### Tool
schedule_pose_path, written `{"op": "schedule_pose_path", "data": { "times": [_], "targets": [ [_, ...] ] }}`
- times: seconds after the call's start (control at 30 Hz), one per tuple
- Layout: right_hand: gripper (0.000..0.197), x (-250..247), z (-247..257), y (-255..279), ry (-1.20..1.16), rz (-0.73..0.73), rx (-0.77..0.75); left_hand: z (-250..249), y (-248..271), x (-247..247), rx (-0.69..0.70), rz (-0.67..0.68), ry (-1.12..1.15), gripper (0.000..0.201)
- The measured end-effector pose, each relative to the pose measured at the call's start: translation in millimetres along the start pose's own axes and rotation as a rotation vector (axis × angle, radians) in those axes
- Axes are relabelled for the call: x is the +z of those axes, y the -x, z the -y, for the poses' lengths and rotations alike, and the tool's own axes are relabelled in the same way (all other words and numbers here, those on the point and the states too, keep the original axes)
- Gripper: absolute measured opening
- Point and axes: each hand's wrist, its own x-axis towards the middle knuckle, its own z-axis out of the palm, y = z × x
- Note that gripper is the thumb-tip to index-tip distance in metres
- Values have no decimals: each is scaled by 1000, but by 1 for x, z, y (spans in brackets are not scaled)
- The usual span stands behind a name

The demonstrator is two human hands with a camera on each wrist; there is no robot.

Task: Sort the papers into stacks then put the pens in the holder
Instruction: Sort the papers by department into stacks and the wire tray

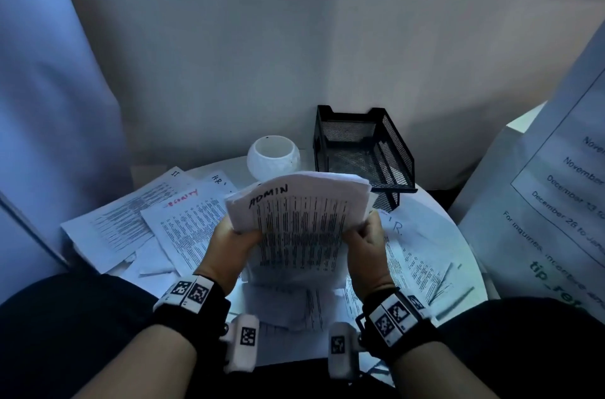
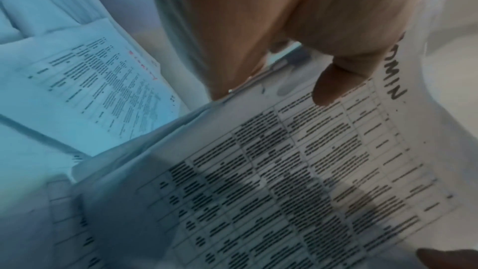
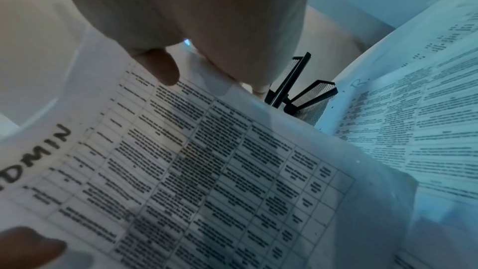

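Both hands hold up a stack of printed sheets headed ADMIN [image 1: 301, 215] above the table. My left hand [image 1: 234, 240] grips its left edge, thumb on the front [image 2: 333, 83]. My right hand [image 1: 361, 236] grips the right edge, thumb [image 3: 160, 66] on the printed table. Loose papers [image 1: 183, 228] marked in red and with "HR" lie scattered on the round white table [image 1: 471, 271]. More sheets [image 1: 422, 264] lie to the right and under the stack. A white round holder [image 1: 273, 158] stands behind. No pen shows clearly.
A black mesh paper tray [image 1: 363, 150] stands at the back right of the table, next to the white holder. A cardboard wall [image 1: 294, 55] closes the back. A large printed notice [image 1: 563, 195] leans at the right. My lap borders the table's near edge.
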Motion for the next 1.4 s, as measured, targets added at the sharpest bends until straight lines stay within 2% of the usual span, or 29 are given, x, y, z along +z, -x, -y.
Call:
{"op": "schedule_pose_path", "data": {
  "times": [0.13, 0.37, 0.53, 0.63, 0.8, 0.9, 0.97, 1.0, 1.1, 1.17, 1.2, 1.3, 1.37, 1.4],
  "targets": [
    [31, 10, 3, 3, -45, 16, 26, 17, 1, 0, -65, -17, -81, 27],
    [26, 13, 7, -4, -191, 42, 34, 9, 0, 6, -70, -61, 86, 42],
    [25, 7, -2, -6, -171, -17, 55, 19, -4, 4, -78, -95, 2, 35],
    [19, 6, -8, -8, -121, 6, 91, 25, -2, 6, -101, -68, -61, 33],
    [50, 4, -28, -7, 52, 34, 181, 27, -2, 9, -107, -57, -79, 34],
    [93, -6, -43, -6, 111, -106, 317, 14, -3, 13, -113, -88, 8, 24],
    [101, -8, -54, -5, 7, -153, 435, 3, -5, 15, -111, -102, 72, 17],
    [93, -8, -59, -4, -66, -139, 506, -2, -7, 17, -105, -113, 105, 17],
    [47, 3, -65, 7, -286, -25, 682, -16, -19, 18, -77, -177, 157, 20],
    [16, 14, -64, 15, -323, 55, 707, -23, -28, 17, -43, -176, 110, 13],
    [7, 18, -63, 17, -323, 67, 695, -28, -32, 15, -28, -152, 55, 9],
    [7, 22, -65, 11, -322, 31, 669, -40, -48, 7, -12, -23, -149, 10],
    [21, 16, -66, 4, -333, -14, 673, -48, -53, -3, -25, 86, -279, 16],
    [20, 12, -66, -1, -330, -43, 671, -49, -55, -10, -32, 140, -341, 17]
  ]
}}
